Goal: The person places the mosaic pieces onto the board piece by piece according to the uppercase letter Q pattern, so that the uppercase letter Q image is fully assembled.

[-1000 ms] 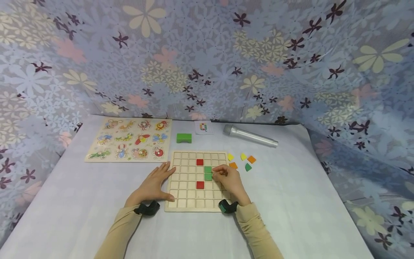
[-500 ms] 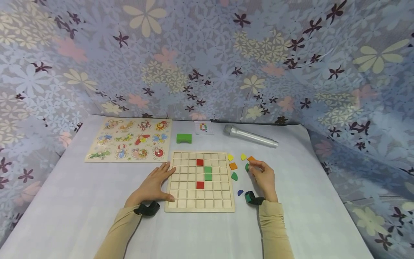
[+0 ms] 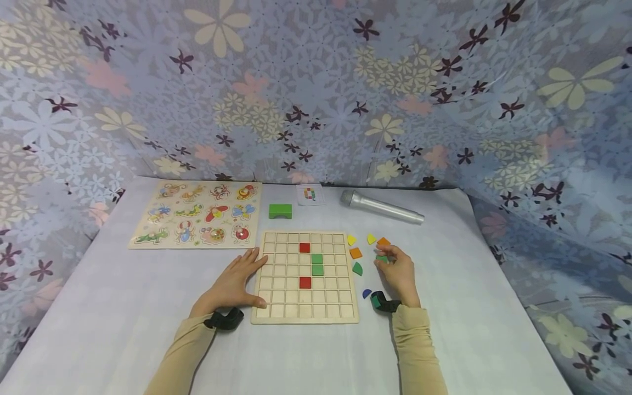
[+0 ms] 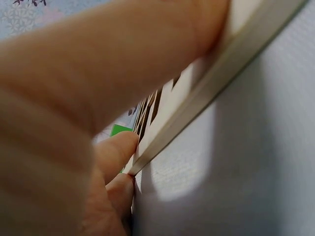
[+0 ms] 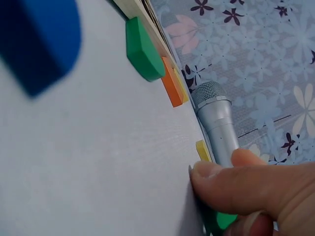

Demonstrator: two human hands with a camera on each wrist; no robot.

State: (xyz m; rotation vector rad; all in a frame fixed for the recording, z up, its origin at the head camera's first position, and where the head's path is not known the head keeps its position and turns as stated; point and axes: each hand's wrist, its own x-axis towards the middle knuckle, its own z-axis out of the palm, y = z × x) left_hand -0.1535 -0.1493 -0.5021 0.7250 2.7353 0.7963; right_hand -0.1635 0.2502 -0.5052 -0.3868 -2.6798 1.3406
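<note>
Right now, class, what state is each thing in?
Wooden grid board: flat, four cells filled
Red square tiles, green square tiles: seated in cells
Held green tile: pinched in right hand
Left hand: resting on the board's edge
Green quarter-circle tile, blue half-circle tile, yellow tiles, orange tiles: loose beside the board
Microphone: on its side
Green arch block: notch down
Animal puzzle board: flat, pictures up
Pattern card: flat, face up
</note>
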